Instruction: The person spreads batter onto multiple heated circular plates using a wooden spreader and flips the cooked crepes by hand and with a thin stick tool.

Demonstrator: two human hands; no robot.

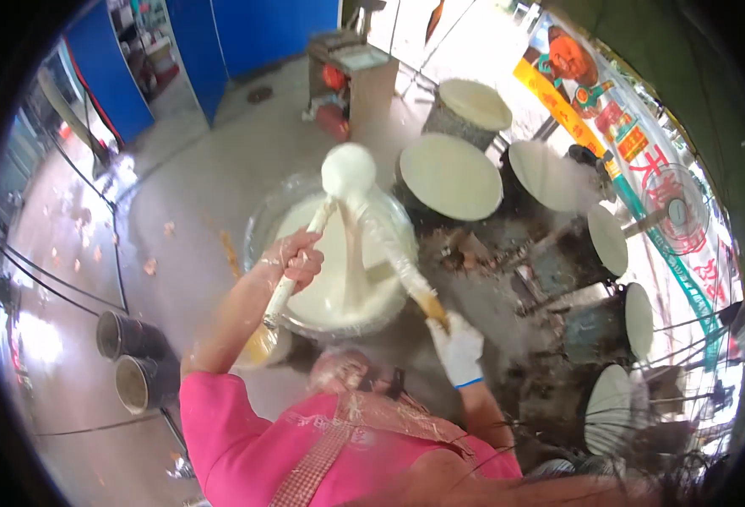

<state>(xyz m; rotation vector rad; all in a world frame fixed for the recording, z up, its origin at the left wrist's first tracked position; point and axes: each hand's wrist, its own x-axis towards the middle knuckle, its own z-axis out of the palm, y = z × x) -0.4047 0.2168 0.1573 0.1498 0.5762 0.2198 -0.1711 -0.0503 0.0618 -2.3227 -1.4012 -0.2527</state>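
My bare left hand grips a pale, batter-coated stick. In a white work glove, my right hand holds a long wooden handle, its upper part wrapped in clear plastic. Stick and handle converge at a smooth rounded white mass; whether that is a coated ladle bowl or a lump of batter, I cannot tell. From there a thick stream runs down into creamy white batter. A wide round tub lined with clear plastic contains it, in front of my pink shirt and checked apron.
Several large round pans with pale tops stand in an arc on the right, near a standing fan. A wooden cabinet is beyond the tub. Two dark buckets stand at left. Cables cross the floor.
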